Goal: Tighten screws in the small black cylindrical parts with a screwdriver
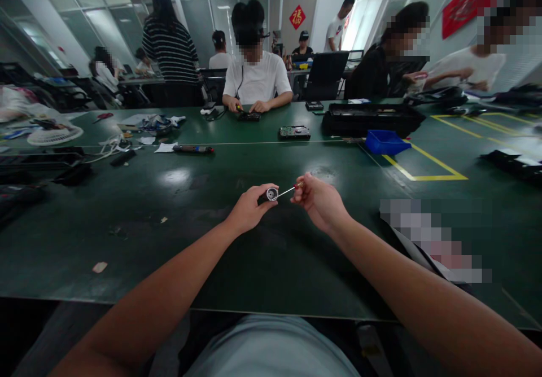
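Observation:
Between the thumb and fingers of my left hand (250, 207) is a small round part (271, 194), its open silvery end facing me, with small details inside that I cannot make out. My right hand (318, 199) is closed around the red handle of a screwdriver (285, 192). The thin metal shaft slants down to the left, and its tip meets the rim or inside of the round part; which of the two I cannot tell. Both hands are above the green tabletop (271, 264).
Across the table a person in a white shirt (258, 78) works on a small dark device. A hard drive (294, 132), a blue bin (386, 141), a long black housing (372, 118) and a pen-like tool (193, 149) lie beyond my hands. A blurred-out packet (432, 241) lies right.

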Demonstrator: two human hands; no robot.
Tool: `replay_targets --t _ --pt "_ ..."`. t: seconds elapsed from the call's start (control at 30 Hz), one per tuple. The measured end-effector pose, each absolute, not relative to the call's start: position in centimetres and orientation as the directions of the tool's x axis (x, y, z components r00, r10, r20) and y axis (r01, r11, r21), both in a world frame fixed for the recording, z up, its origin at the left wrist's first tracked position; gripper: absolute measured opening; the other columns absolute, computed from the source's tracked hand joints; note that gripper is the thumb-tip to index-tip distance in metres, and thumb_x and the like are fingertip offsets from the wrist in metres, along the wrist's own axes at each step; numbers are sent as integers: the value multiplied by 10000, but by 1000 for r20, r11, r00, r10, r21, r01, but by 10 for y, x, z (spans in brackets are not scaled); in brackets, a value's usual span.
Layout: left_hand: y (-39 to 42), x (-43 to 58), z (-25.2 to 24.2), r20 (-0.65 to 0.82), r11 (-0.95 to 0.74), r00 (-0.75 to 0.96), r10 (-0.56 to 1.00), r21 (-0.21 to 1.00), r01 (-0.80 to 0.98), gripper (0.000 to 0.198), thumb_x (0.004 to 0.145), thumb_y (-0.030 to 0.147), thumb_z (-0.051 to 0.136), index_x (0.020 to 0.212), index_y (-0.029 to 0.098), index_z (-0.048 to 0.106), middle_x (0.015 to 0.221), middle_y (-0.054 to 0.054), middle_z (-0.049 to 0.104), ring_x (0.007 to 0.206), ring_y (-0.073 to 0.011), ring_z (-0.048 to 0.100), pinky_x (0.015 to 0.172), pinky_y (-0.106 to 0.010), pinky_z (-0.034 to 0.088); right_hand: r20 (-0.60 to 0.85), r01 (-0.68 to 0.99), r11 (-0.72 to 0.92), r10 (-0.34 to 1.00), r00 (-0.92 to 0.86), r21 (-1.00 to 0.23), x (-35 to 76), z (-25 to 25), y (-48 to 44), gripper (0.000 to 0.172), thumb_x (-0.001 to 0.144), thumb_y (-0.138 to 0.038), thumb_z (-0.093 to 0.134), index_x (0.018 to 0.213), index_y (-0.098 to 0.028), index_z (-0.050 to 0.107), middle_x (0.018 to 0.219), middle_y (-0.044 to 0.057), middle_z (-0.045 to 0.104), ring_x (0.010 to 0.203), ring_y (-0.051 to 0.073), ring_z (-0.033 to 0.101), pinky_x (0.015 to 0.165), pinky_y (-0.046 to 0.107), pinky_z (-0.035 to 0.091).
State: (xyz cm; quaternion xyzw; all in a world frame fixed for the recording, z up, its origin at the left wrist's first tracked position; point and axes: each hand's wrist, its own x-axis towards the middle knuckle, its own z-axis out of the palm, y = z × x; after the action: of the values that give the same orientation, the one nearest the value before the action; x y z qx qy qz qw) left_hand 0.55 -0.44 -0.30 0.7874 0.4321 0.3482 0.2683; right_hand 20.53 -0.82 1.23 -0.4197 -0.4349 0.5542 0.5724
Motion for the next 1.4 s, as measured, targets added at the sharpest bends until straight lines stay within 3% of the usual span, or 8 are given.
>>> replay_targets --t 0.2,0.4,0.63,0.73,0.9,1.07,1.3,1.4 --pt "-5 5 -1 312 -470 360 879 694 546 391 881 281 670 1268 260 620 1250 -44 665 1155 -243 586 1035 -418 428 281 -42 294 940 196 -955 208 15 -11 268 912 -489 547 904 -224 591 790 14 627 684 148 601 645 309 550" --pt "-5 4 -2 329 -491 371 868 674 551 381 885 291 671 1261 256 623 1260 -43 665 1169 -246 580 1025 -423 431 444 242 407 887 124 -881 207 24 -22 221 970 -397 487 932 -206 592 771 22 659 673 146 615 664 312 511" --pt "-3 4 -5 364 -524 379 851 642 560 379 868 280 702 1239 247 631 1212 -39 684 1131 -236 597 1009 -417 442 505 357 451 860 70 -818 206 27 -27 223 961 -400 517 948 -202 618 760 19 699 671 151 651 647 293 501" --pt "-3 3 -5 370 -532 384 846 631 565 371 870 288 699 1234 255 631 1188 -37 689 1108 -236 603 991 -422 454 567 480 484 823 33 -732 208 29 -28 239 952 -412 544 903 -200 644 725 14 700 636 147 648 616 274 472" --pt "-2 1 -7 383 -539 381 842 630 559 367 885 310 683 1245 265 625 1205 -39 682 1122 -239 601 994 -436 455 677 693 519 734 -62 -500 214 35 -28 391 934 -457 559 657 -194 642 555 -6 612 493 120 545 525 263 366" --pt "-2 0 -8 385 -544 385 839 631 554 371 887 311 683 1250 264 624 1205 -33 684 1121 -229 605 992 -419 457 663 745 482 745 -71 -462 215 35 -26 460 919 -501 562 575 -197 585 476 -17 540 443 114 485 501 271 317" --pt "-1 0 -9 393 -545 378 838 639 543 368 890 316 680 1249 257 626 1201 -36 683 1118 -227 607 999 -417 451 654 640 592 735 -179 -490 212 36 -30 133 924 -297 549 920 -186 622 802 57 697 713 179 653 675 302 473" --pt "-1 0 -9 388 -551 393 833 635 542 362 882 306 690 1236 256 635 1159 -35 692 1099 -227 611 982 -413 459 661 598 630 720 -211 -496 212 34 -31 143 908 -227 530 1033 -188 588 843 60 676 755 187 657 719 323 502"
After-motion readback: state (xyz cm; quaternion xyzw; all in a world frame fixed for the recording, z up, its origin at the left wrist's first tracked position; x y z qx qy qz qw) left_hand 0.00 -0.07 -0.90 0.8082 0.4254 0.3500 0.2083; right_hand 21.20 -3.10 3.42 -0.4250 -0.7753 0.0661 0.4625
